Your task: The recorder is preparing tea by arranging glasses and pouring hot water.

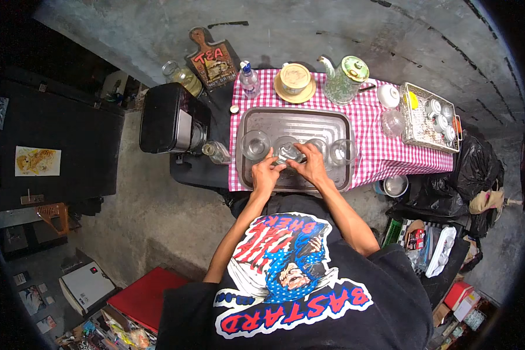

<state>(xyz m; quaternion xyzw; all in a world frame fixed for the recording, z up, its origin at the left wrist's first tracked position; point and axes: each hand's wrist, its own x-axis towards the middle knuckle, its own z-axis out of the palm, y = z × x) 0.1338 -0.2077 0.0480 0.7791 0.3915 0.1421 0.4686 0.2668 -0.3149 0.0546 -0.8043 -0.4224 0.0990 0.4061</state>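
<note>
My left hand [266, 174] and my right hand [311, 166] are both at a clear glass cup [287, 151], fingers curled around its near side and right rim. The cup stands on a dark metal tray [306, 114] with a ridged floor. To the left sits a wider glass cup or bowl [256, 145], close to my left fingertips. On the right are another clear glass [320, 151], partly hidden by my right hand, and a glass cup [344, 152] at the tray's right rim. Whether the held cup is lifted is unclear.
Behind the tray, on a checked cloth [367, 131], stand a bottle [250, 83], a lidded cup [295, 78] on a saucer and an enamel pot [346, 81]. A wire basket [428, 142] of mugs lies right; a black coffee maker [164, 118] and glass bottle [216, 152] stand left.
</note>
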